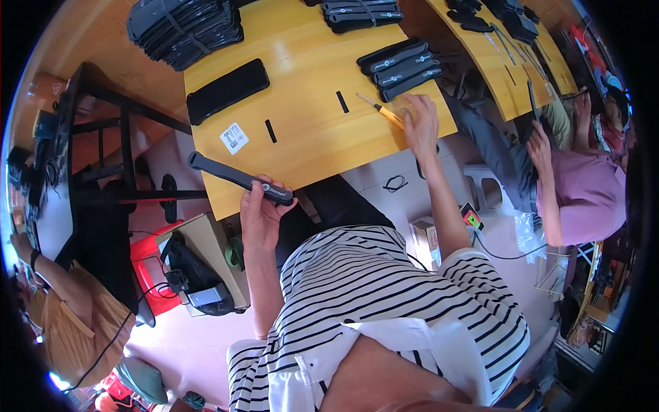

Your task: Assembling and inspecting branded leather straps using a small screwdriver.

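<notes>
Between the thumb and fingers of my left hand (259, 218) is a long, dark grey strap-shaped piece (230, 171) with rounded ends and pale print. It is held slantwise over the table's near left edge. My right hand (422, 130) is at the right side of the table, its fingers bent around the back of a screwdriver (390, 116) with a yellow-orange handle. The thin blade points away and to the left, low over the wood. Beyond that hand lies a row of similar dark grey pieces (400, 67).
The yellow wooden table (302, 130) has two dark slots, a white label (234, 138) and a black pad (228, 90). Banded stacks of dark pieces (184, 31) stand at the back. A person in pink (583, 189) works at the right, another in tan (82, 316) at the left.
</notes>
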Demonstrator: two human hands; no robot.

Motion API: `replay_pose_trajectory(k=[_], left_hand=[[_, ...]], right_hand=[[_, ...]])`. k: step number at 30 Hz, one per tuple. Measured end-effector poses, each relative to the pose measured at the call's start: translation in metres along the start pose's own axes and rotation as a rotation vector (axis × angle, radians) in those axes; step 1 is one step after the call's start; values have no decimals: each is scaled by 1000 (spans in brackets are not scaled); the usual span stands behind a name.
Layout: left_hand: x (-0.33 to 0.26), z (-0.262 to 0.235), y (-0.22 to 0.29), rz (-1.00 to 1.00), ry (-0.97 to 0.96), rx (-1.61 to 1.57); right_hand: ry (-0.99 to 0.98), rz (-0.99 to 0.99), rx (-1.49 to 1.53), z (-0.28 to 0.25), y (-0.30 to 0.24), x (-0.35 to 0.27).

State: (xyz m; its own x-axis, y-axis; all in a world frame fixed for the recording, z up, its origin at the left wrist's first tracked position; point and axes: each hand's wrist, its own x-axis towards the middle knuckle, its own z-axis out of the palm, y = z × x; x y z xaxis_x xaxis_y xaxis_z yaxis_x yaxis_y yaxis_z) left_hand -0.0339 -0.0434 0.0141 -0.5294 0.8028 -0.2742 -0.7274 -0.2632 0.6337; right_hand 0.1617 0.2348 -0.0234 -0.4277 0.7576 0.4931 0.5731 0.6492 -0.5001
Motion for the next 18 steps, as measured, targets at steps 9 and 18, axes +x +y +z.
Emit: replay_pose_trajectory(k=[9,18], left_hand=[[-7,-7,0,39,33,28],[-8,0,-5,10,37,53]], right_hand=[[-178,123,87,8,21,12],[-117,146,-20,30,19,26]])
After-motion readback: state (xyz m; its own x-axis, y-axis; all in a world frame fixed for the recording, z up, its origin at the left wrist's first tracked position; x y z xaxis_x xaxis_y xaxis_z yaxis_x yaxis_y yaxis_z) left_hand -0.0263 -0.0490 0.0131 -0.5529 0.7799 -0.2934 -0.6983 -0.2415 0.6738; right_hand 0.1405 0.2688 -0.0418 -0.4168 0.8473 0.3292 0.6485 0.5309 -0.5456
